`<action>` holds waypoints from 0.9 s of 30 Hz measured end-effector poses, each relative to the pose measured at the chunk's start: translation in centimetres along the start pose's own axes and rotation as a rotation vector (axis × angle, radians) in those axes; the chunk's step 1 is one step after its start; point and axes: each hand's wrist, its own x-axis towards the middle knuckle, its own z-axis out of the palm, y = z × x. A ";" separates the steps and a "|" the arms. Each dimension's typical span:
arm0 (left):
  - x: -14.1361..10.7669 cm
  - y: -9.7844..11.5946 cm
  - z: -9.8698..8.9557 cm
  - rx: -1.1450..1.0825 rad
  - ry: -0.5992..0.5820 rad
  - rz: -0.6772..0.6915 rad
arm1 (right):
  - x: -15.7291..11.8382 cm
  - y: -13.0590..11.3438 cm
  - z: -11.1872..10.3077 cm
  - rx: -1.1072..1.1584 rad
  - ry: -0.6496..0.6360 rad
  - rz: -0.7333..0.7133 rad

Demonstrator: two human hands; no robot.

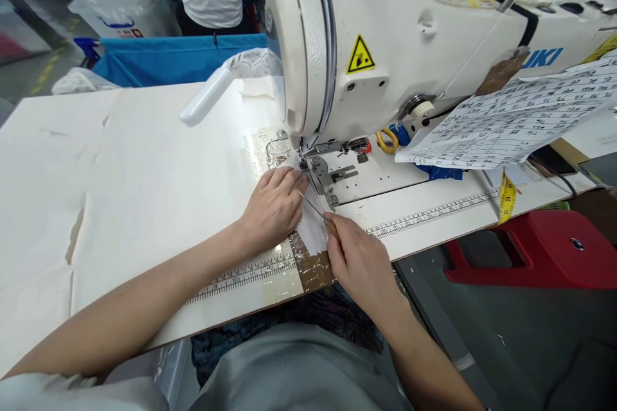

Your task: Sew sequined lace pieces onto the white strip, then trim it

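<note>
Left hand (274, 207) lies flat, fingers spread, pinning the small white fabric piece (308, 221) on the cream counter (144, 173), steadying it at the presser foot. Right hand (359, 263), at 4 o'clock, pinches a thin wooden-handled awl (315, 210), guiding the edge.

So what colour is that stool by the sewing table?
The plastic stool is red, seen in the head view, right of the sewing table.

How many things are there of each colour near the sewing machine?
White: 3, the sewing machine, the fabric strip and the printed sheet
Yellow: 2, the tape measure and the scissor handles
Red: 1, the stool
Blue: 1, the bin
Total: 7
</note>
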 end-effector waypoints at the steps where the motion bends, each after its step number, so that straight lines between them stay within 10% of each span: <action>1: 0.1 -0.2 0.0 0.019 -0.001 0.007 | 0.0 -0.1 0.1 0.029 0.007 0.008; 27: -0.9 2.4 -0.1 0.034 0.001 0.059 | -4.6 2.6 -1.9 0.318 0.063 0.156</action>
